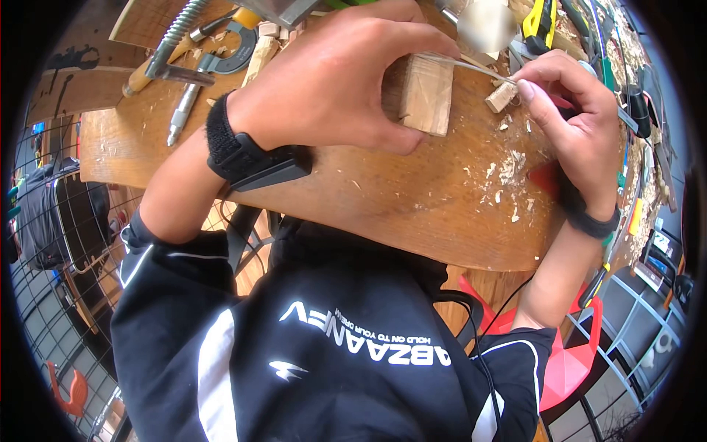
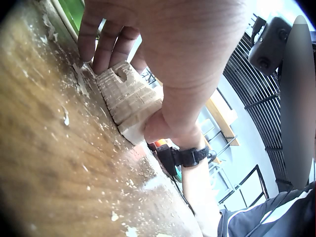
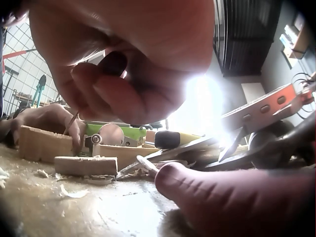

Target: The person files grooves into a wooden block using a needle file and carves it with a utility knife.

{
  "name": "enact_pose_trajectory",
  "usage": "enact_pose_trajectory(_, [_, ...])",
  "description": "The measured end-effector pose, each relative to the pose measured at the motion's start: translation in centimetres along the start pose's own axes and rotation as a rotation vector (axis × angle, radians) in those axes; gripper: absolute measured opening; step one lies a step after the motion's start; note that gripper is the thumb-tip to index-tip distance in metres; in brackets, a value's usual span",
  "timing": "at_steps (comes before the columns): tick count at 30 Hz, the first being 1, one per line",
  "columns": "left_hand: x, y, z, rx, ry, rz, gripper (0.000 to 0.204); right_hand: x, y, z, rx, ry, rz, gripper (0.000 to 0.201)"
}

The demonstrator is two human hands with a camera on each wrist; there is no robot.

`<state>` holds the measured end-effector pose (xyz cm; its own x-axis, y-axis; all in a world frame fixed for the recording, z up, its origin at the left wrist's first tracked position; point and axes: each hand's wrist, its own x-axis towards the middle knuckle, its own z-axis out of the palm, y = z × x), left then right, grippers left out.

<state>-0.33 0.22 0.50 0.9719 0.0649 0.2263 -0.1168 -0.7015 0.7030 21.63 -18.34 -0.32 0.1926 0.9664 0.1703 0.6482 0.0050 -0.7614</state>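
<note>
My left hand [image 1: 331, 81] grips a pale wooden block [image 1: 428, 96] on the wooden table, thumb along its near side and fingers on the far side. A notch shows in the block's ridged face in the left wrist view. My right hand [image 1: 578, 121] pinches the thin shaft [image 1: 482, 70] of a slim carving tool, which reaches across to the block's far top edge, near my left index finger. The tool's dark rounded handle end [image 3: 113, 63] sits in my right palm. A small wood offcut [image 1: 501, 96] lies beneath the right fingertips.
Pale shavings [image 1: 512, 169] are scattered on the table [image 1: 353, 191]. A micrometer [image 1: 183, 110] and a threaded clamp screw [image 1: 175, 37] lie at the left. A yellow-and-black cutter [image 1: 541, 26] and other tools crowd the far right. A pink handle [image 3: 237, 197] lies below my right hand.
</note>
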Motion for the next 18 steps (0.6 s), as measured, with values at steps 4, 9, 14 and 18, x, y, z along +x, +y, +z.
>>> enact_pose_trajectory(4, [0.0, 0.0, 0.0, 0.011, 0.006, 0.023, 0.073, -0.1, 0.5, -0.6, -0.002, 0.013, 0.018, 0.009])
enact_pose_trajectory(9, [0.3, 0.4, -0.2, 0.013, -0.062, -0.069, 0.074, 0.1, 0.2, 0.0, 0.005, -0.011, 0.017, 0.008])
enact_pose_trajectory(14, [0.5, 0.2, 0.2, 0.050, -0.041, -0.066, 0.074, -0.2, -0.2, 0.0, 0.015, -0.018, 0.031, 0.008])
enact_pose_trajectory(18, [0.2, 0.1, 0.1, 0.026, -0.047, -0.057, 0.074, -0.6, 0.2, -1.4, 0.053, -0.037, 0.110, 0.008])
